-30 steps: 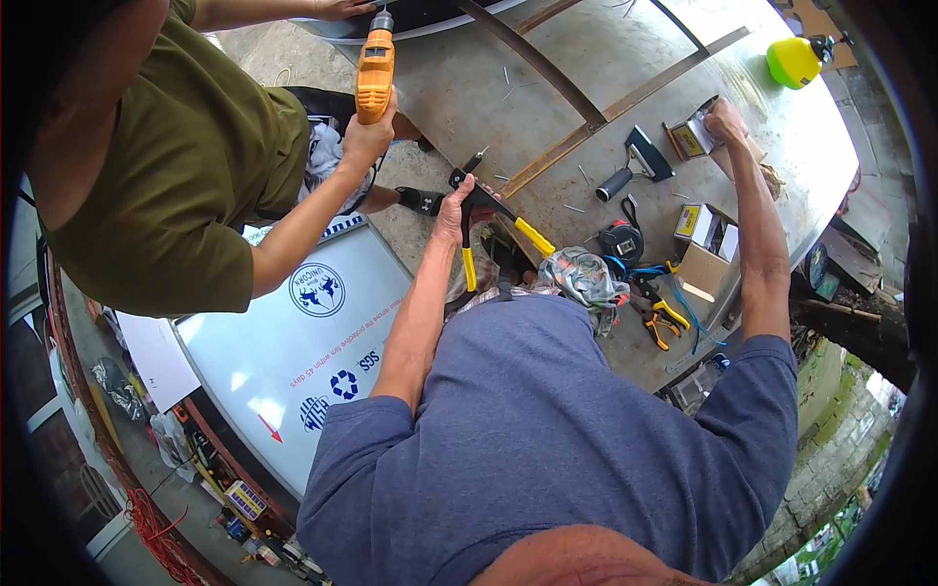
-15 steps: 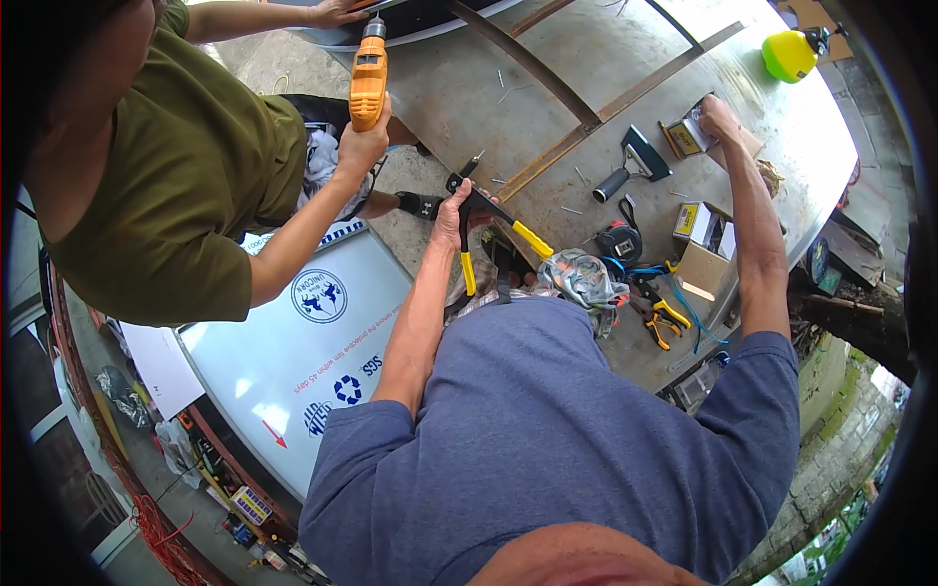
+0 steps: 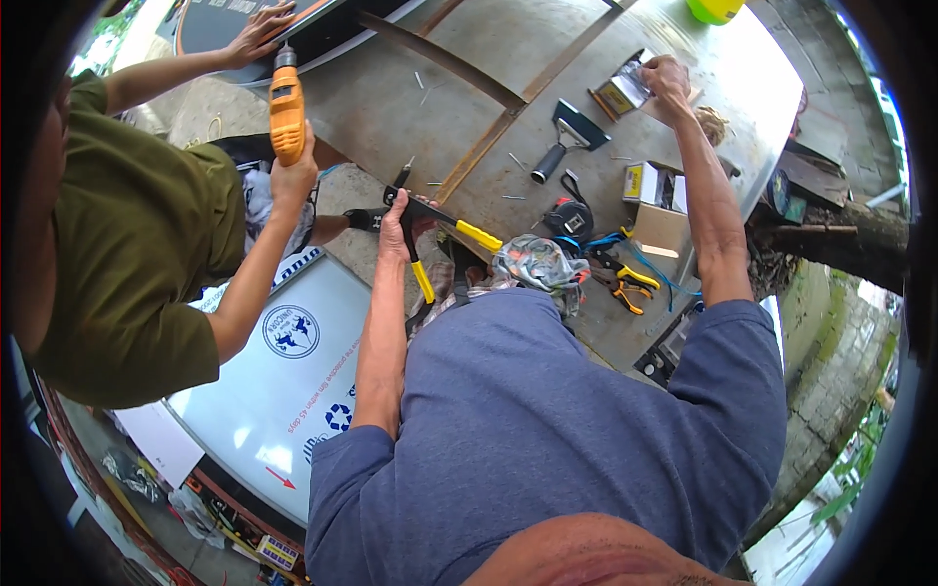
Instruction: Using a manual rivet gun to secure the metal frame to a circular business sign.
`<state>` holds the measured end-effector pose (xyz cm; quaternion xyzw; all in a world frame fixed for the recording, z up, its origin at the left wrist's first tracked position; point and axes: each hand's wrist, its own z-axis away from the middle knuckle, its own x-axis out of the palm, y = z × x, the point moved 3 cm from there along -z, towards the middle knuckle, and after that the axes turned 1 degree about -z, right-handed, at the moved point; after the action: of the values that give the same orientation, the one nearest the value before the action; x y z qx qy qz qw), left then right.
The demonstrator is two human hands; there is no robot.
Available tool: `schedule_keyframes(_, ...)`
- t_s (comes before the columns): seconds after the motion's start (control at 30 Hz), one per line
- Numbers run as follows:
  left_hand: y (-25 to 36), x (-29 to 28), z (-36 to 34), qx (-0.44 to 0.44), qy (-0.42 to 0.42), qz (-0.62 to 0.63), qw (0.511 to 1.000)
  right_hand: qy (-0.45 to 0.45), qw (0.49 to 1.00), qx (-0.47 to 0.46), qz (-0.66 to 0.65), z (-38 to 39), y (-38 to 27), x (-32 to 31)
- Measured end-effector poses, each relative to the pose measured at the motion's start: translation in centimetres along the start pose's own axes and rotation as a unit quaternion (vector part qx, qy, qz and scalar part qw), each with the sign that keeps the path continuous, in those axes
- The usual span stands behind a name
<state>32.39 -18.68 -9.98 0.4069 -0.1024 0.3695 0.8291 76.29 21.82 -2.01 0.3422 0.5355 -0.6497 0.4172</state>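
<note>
My left hand is wrapped round the head of a hand rivet gun with long black arms and yellow grips. The handles are spread apart, and a rivet with a thin pin points up from its nose. Out to the right, my right hand dips into a small open carton on the metal table. Its fingers are bent down over the carton's contents; what they pinch, if anything, is hidden. Nearer me stands a second open carton. Several loose rivets lie scattered on the tabletop.
At left, a co-worker's hand holds an orange drill against a dark panel's edge. A scraper, tape measure, cloth and yellow-handled pliers lie on the table. A film-covered sheet sits lower left.
The whole view has shifted, so things appear further left and mostly higher. My left hand still grips the rivet gun; my right hand stays at the carton. The co-worker's drill remains at the panel.
</note>
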Motion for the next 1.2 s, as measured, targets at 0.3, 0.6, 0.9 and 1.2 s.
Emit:
schedule_keyframes(0.3, -0.4, 0.3, -0.6, -0.003, -0.016, 0.013, 1.0, 0.022, 0.938, 0.021, -0.346, 0.2, 3.3, -1.7)
schedule_keyframes(0.6, 0.0, 0.3, -0.1, 0.017, 0.009, -0.001, 1.0, 0.007, 0.873, -0.021, -0.487, 0.1, 0.5, -2.3)
schedule_keyframes(0.9, -0.4, -0.1, 0.0, 0.018, 0.008, 0.008, 1.0, -0.224, 0.902, -0.286, -0.232, 10.5, -23.1, 5.3)
schedule_keyframes(1.2, 0.2, 1.2, 0.1, 0.023, 0.039, -0.022, 0.999, -0.089, 0.833, -0.542, 0.067, 10.3, -32.4, 19.2)
